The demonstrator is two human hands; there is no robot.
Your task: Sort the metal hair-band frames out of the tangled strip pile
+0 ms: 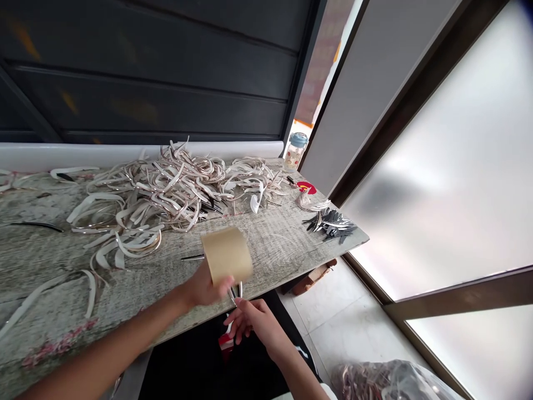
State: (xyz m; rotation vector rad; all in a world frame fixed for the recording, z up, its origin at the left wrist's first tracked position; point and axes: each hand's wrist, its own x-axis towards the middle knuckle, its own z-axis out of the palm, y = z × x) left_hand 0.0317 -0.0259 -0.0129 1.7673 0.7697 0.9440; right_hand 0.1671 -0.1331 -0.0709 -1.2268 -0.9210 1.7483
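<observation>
Apparently, the step in hand is working thin silver-and-black strips (pixel 234 292) against the tan roll (pixel 227 254). The left hand (pixel 207 284) grips the roll above the front edge of the desk (pixel 277 247); just below, the right hand (pixel 260 323) pinches the strips. The next move likely calls for a steady roll. Behind, a tangled heap of pale trimmings (pixel 177 186) crowds the working space; dark grey strips (pixel 335 224) lie well apart.
</observation>
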